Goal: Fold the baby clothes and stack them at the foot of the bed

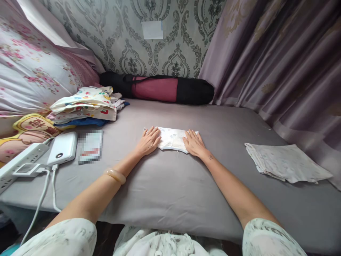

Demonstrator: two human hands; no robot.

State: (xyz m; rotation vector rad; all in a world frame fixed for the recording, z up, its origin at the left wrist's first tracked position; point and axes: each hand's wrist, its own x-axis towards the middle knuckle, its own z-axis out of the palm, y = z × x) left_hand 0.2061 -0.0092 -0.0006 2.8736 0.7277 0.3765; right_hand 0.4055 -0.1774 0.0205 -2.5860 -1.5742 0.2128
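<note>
A small white patterned cloth (172,138), folded into a rectangle, lies on the grey bed sheet (170,181). My left hand (148,140) rests flat on its left end with the fingers stretched out. My right hand (194,143) presses flat on its right end, fingers also spread. Neither hand grips anything. A pale bangle (115,175) sits on my left wrist.
A folded white cloth (286,162) lies at the right by the purple curtain (279,60). A pile of folded clothes (86,104) sits at the back left. A power bank (63,148), power strip (20,161) and cables lie at the left edge. A black and pink bag (160,89) lines the wall.
</note>
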